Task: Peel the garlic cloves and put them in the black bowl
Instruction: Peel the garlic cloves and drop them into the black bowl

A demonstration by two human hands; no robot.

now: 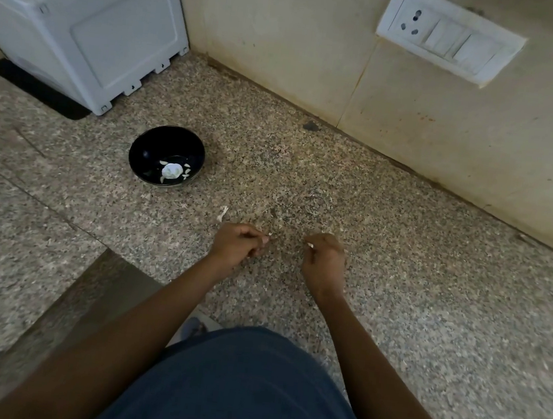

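Losing bits is the main risk here, I'd say. Both hands are working over the counter (383, 256) with fingers curled in tight. The left hand (238, 243) has something small and pale pinched at its fingertips, and the right hand (324, 259) pinches a whitish scrap too. Too small to tell which is clove and which is skin, honestly. The hands are slightly apart, nothing stretched between them.

What could go wrong:
- a peeled clove is slick, so it could pop out of a pinch and skid along the speckled stone, where it'd be hard to spot
- the bowl (148, 146) sits well off to the left of the hands and further back, so each clove needs a carry, and a drop on the way seems possible
- skin flakes could ride along into the bowl, and a loose piece of skin (222, 212) already lies between bowl and left hand

The bowl holds a white lump with several pale slivers around it, looks like garlic, some maybe still joined.

Other stuff: a white appliance (92, 26) behind the bowl on a dark mat (40, 93), and a switch plate (450, 36) on the wall far right of the bowl. Nothing stands between the hands and the bowl besides that skin scrap.
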